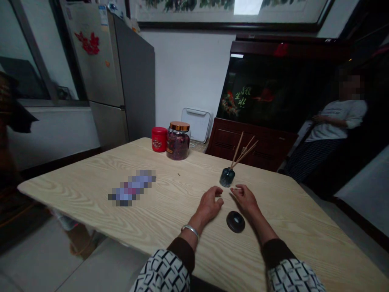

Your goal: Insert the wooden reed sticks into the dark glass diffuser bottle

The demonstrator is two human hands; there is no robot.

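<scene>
A dark glass reed diffuser bottle [227, 177] stands upright on the wooden table, with several thin reed sticks [243, 152] fanning out of its top. Just in front of it, my left hand [210, 203] hovers with curved fingers apart and nothing between them. My right hand [245, 198] is on the other side, close to the bottle's base, its fingers bent but apart and bare. Neither hand appears to grip the bottle. Between my wrists lies a round dark disc [236, 222] with a pale spot at its centre, flat on the table.
A red canister [159, 139] and a large jar with a copper-coloured lid [178, 141] stand at the table's far edge. A blurred-out flat item [132, 188] lies to the left. Behind are a fridge [133, 81] and a fish tank [258, 89]. A person [331, 121] stands at right.
</scene>
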